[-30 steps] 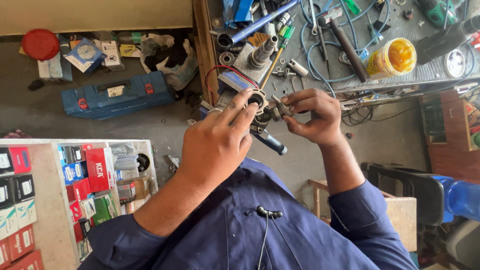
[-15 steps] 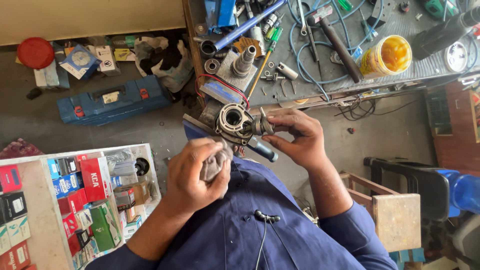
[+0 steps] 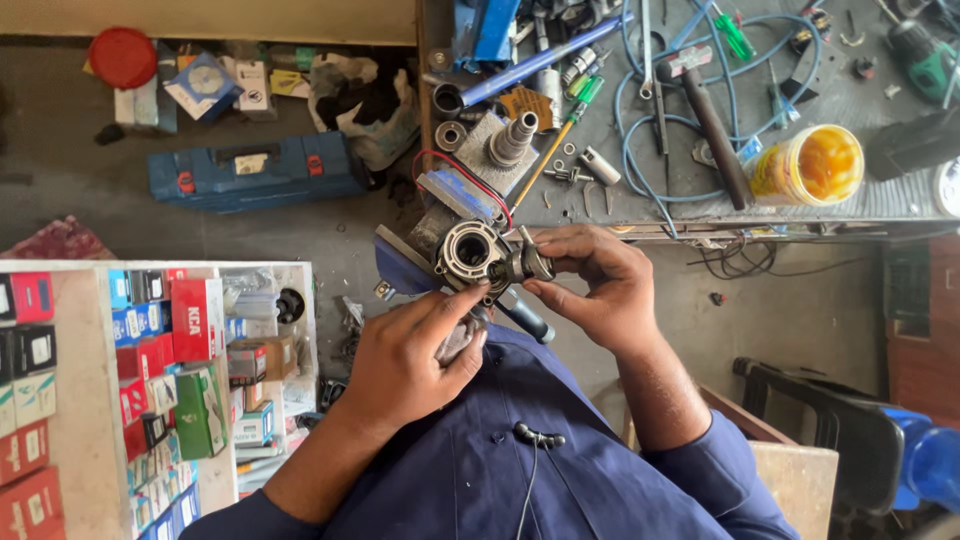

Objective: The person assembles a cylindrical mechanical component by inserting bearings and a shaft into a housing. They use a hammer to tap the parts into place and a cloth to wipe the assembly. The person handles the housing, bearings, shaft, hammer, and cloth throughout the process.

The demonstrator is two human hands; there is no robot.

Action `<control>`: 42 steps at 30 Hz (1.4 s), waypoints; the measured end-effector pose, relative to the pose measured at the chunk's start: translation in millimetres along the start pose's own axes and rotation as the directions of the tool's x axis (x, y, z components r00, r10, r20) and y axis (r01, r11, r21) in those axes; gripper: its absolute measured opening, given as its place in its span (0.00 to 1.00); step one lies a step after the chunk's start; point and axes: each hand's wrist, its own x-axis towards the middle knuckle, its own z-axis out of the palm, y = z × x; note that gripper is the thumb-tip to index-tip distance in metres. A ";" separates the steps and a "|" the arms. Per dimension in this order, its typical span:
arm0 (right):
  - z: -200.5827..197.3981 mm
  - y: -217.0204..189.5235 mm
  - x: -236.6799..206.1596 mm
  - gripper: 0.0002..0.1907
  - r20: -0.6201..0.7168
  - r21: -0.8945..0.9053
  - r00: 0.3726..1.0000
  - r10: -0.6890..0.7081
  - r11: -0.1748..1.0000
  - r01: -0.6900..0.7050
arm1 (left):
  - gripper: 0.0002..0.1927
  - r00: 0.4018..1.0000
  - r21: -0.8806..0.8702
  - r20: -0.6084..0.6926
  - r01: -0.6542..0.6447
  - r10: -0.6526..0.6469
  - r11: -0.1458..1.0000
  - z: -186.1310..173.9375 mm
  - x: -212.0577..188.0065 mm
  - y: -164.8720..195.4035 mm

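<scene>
**Two hands on a round metal housing at the bench edge**

You held a round metal housing (image 3: 470, 252), ring-shaped with a dark open bore, just in front of your chest and close to the edge of the workbench (image 3: 880, 205). Your left hand (image 3: 405, 355) came up from below: its fingers were curled shut around the lower part of the piece, with a scrap of pale cloth bunched in the palm (probably to keep a greasy surface from slipping, though that was only a judgement). Its index fingertip reached up to the lower rim of the housing.

Your right hand (image 3: 600, 285) sat just to the right of the housing. Its thumb and fingertips were pinched together on a small metal fitting (image 3: 528, 263) that touched the housing's right side, so the left hand seemed to steady the body while the right worked the small part.

The bore faced up toward your head. The assembly's long axis ran slantwise, from the housing near your right fingertips down to a dark blue handle (image 3: 528, 320) that poked out below your right thumb.

Beyond your fingers the bench carried a yellow tub (image 3: 808, 165), blue cable (image 3: 690, 150) and a hammer (image 3: 705, 115). Left of your left wrist stood a shelf of small boxes (image 3: 170, 370).
</scene>
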 end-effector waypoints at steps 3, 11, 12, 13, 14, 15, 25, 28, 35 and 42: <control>-6.9 9.4 1.4 0.19 0.046 0.056 0.999 0.010 0.998 -0.012 | 0.22 1.000 0.022 -0.012 0.023 -0.022 0.999 7.2 -1.3 0.3; -31.8 71.2 -13.9 0.18 0.020 0.730 0.977 0.213 0.664 -0.160 | 0.19 0.992 0.053 -0.123 0.028 -0.022 0.998 20.0 -11.9 3.9; -35.8 79.1 -17.3 0.18 0.027 0.783 0.969 0.246 0.597 -0.173 | 0.20 0.994 0.119 -0.109 0.030 -0.017 0.992 19.7 -11.7 4.5; -40.1 86.5 -20.8 0.18 0.036 0.831 0.960 0.278 0.525 -0.184 | 0.20 0.995 0.186 -0.094 0.031 -0.014 0.982 18.1 -11.2 5.2; -45.0 93.1 -24.8 0.18 0.052 0.842 0.958 0.281 0.503 -0.193 | 0.21 0.997 0.252 -0.078 0.031 -0.012 0.967 16.1 -10.5 6.3; -50.0 99.7 -28.3 0.18 0.065 0.853 0.958 0.281 0.482 -0.199 | 0.22 0.999 0.294 -0.051 0.013 0.002 0.956 13.0 -8.9 6.7; -79.9 139.6 -55.3 0.18 0.190 0.875 0.959 0.212 0.407 -0.263 | 0.44 0.806 0.781 0.533 -0.353 -0.256 0.515 -7.9 30.8 45.6; -83.6 137.1 -56.4 0.17 0.199 0.859 0.954 0.224 0.429 -0.280 | 0.46 0.683 0.804 0.593 -0.474 -0.426 0.360 -0.6 54.9 62.3; -88.1 133.1 -45.7 0.17 0.222 0.834 0.957 0.188 0.471 -0.286 | 0.44 0.532 0.765 0.641 -0.498 -0.553 0.407 7.2 75.9 89.1; -90.6 141.2 -35.9 0.18 0.264 0.826 0.942 0.208 0.455 -0.332 | 0.41 0.521 0.760 0.582 -0.074 -0.625 0.646 5.1 79.7 90.1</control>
